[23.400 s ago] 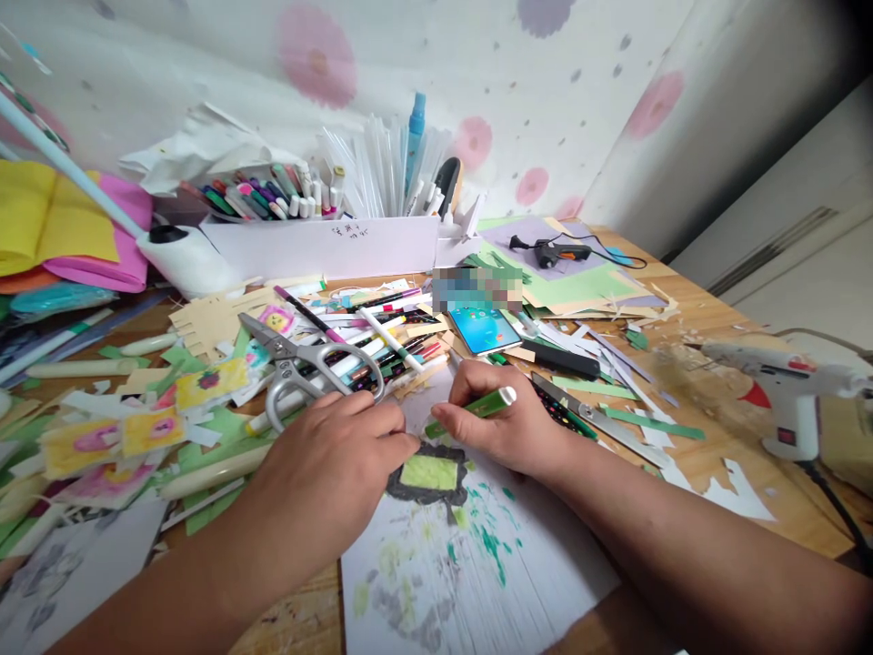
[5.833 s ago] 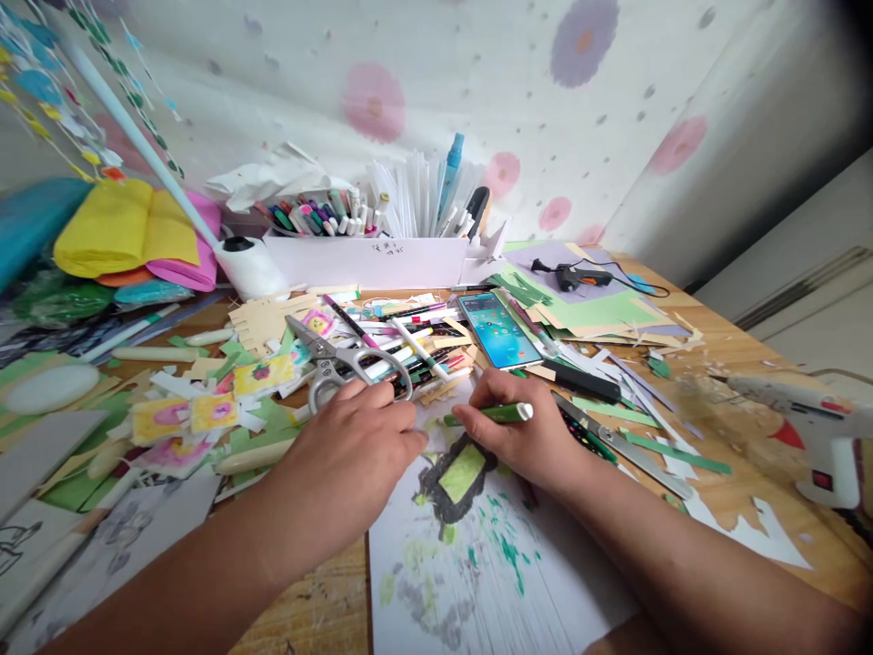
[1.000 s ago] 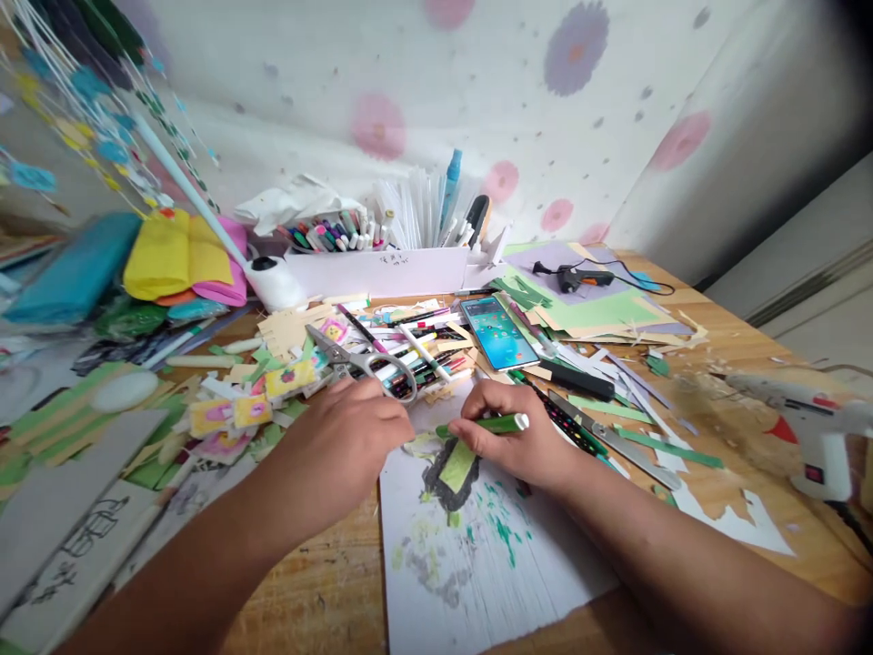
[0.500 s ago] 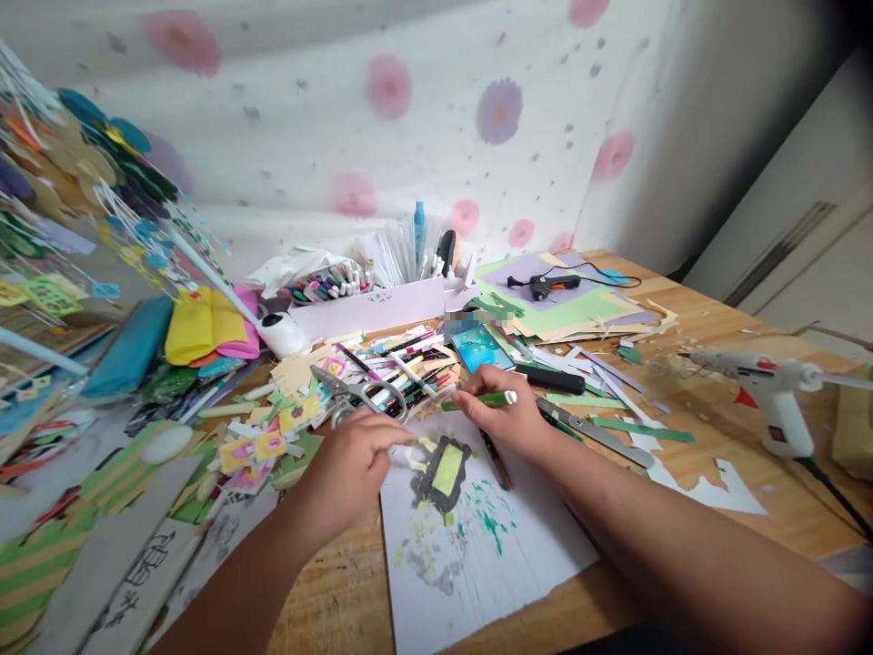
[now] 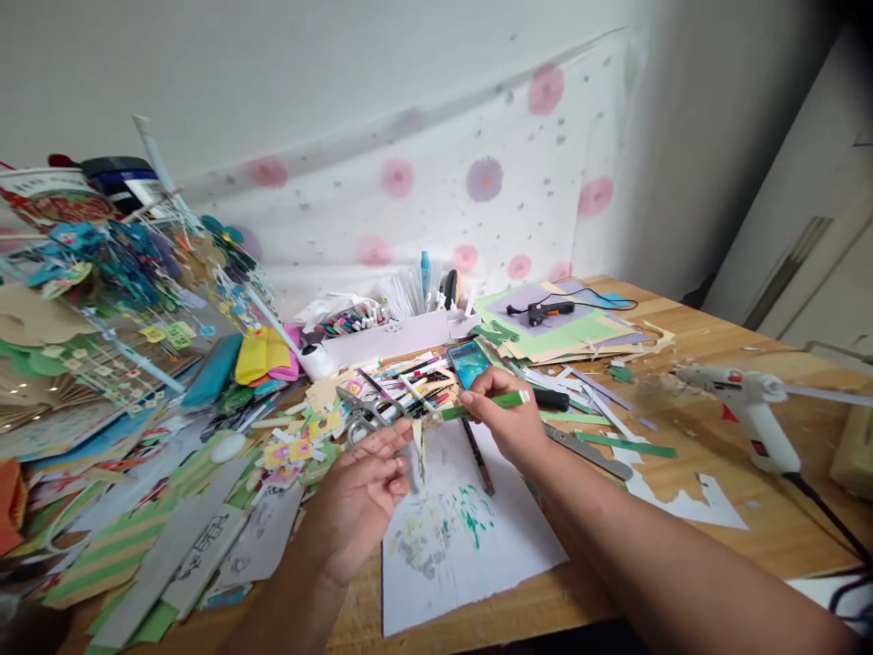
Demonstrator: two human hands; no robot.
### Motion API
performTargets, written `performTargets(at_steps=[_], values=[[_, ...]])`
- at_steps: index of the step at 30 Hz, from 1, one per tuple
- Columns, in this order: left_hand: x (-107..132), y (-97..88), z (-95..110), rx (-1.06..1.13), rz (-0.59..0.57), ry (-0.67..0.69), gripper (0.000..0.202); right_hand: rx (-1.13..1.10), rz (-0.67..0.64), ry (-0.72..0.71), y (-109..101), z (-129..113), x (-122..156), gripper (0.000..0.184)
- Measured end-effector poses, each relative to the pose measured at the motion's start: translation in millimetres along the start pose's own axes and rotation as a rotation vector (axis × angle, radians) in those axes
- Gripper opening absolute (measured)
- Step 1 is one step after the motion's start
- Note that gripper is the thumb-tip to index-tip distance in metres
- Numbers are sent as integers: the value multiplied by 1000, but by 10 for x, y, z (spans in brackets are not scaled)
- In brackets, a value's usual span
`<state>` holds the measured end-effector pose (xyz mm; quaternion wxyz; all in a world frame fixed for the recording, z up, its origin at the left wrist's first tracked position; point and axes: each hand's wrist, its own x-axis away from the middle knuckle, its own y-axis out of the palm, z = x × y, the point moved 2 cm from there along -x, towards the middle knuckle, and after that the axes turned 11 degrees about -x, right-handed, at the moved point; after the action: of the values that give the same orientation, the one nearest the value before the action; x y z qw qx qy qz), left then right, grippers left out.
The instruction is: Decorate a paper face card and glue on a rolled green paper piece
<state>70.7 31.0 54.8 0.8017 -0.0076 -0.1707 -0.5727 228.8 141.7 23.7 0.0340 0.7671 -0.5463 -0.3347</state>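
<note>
A small paper cutout (image 5: pixel 418 455) is pinched between the fingertips of my left hand (image 5: pixel 361 500), raised above the sheet and seen nearly edge-on. My right hand (image 5: pixel 508 423) grips a green marker (image 5: pixel 510 399), its tip end pointing left, close to the cutout's upper edge. I cannot tell whether the tip touches the cutout. Beneath both hands lies a white sheet of paper (image 5: pixel 491 566) with grey, yellowish and green marks. A dark pen (image 5: pixel 479 459) rests on that sheet under my right hand. Scissors (image 5: pixel 368 415) lie just beyond my left fingers.
Several pens and paper scraps are heaped behind my hands, with a phone (image 5: pixel 467 362) among them. A white glue gun (image 5: pixel 764 423) stands at right, and a black one (image 5: pixel 549 313) lies on coloured sheets. A marker box (image 5: pixel 388 337) sits at the back; paper strips (image 5: pixel 184 555) cover the left.
My left hand has lifted the dark-edged cutout off the sheet and turned it on edge. The marker has come toward it in my right hand. The view has tilted upward.
</note>
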Motion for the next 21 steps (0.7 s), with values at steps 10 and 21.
performTargets(at_steps=[10, 21], values=[[670, 57, -28, -28, -84, -58, 46, 14, 139, -50, -116, -41, -98, 29], [166, -6, -300, -14, -106, -81, 48, 103, 112, -8, -184, 7, -142, 30]])
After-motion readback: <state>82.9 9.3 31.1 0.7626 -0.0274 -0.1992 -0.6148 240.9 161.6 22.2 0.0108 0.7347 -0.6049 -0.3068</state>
